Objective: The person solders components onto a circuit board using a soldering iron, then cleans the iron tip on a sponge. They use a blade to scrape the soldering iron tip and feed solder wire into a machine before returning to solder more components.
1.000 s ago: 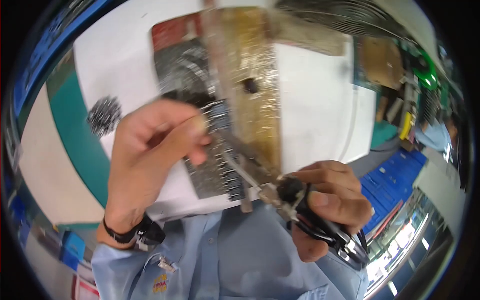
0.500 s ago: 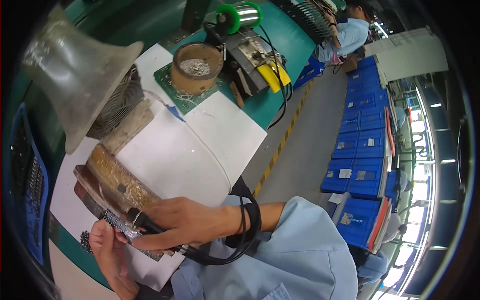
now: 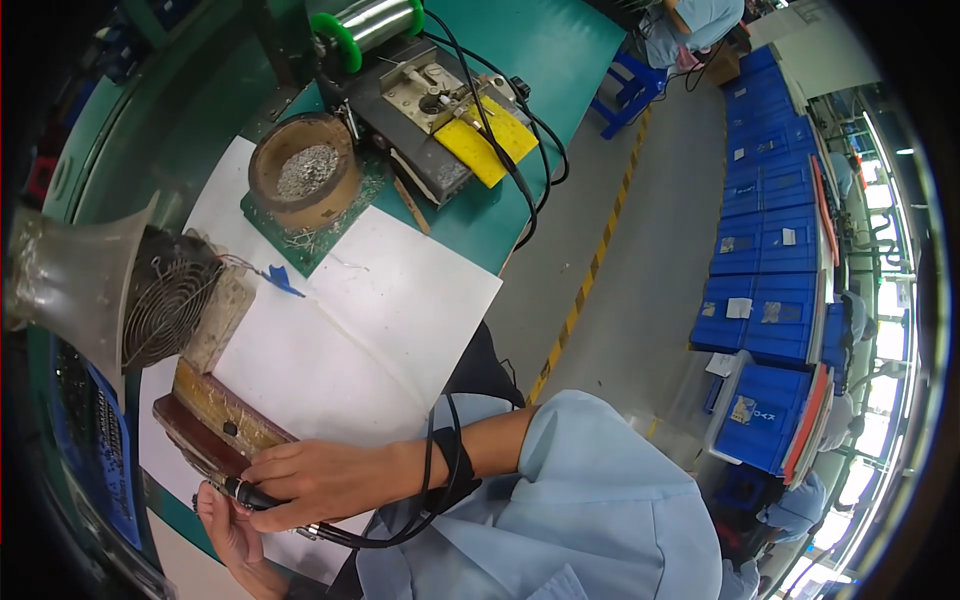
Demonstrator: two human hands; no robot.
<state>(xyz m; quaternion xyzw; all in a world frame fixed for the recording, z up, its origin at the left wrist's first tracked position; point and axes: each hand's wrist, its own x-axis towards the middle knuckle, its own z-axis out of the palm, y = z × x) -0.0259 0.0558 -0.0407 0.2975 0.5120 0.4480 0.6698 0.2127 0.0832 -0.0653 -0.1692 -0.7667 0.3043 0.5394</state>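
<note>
My right hand (image 3: 330, 485) is closed around the black handle of a soldering iron (image 3: 247, 494), its cable trailing back past my wrist. The iron's front end points at my left fingers. My left hand (image 3: 230, 525) is closed, fingertips pinched beside the iron; what they hold is mostly hidden. Just beyond both hands lies a brown block fixture (image 3: 190, 430) with a yellowish, taped-looking rear bar (image 3: 235, 408). A small black piece (image 3: 230, 429) sits on that bar. White paper (image 3: 310, 370) lies under the work.
A fan (image 3: 170, 310) with a translucent hood (image 3: 75, 280) stands at left, above a blue tray (image 3: 120, 490) of dark parts. Farther back are a round pot (image 3: 335, 185) of metal bits, a solder spool (image 3: 375, 22) and a yellow sponge (image 3: 485, 140). Blue bins (image 3: 765, 410) line the aisle.
My view has shifted, so the bench items sit farther left. The strip of small metal parts seen at my left fingers is now mostly hidden. My right hand still grips the iron.
</note>
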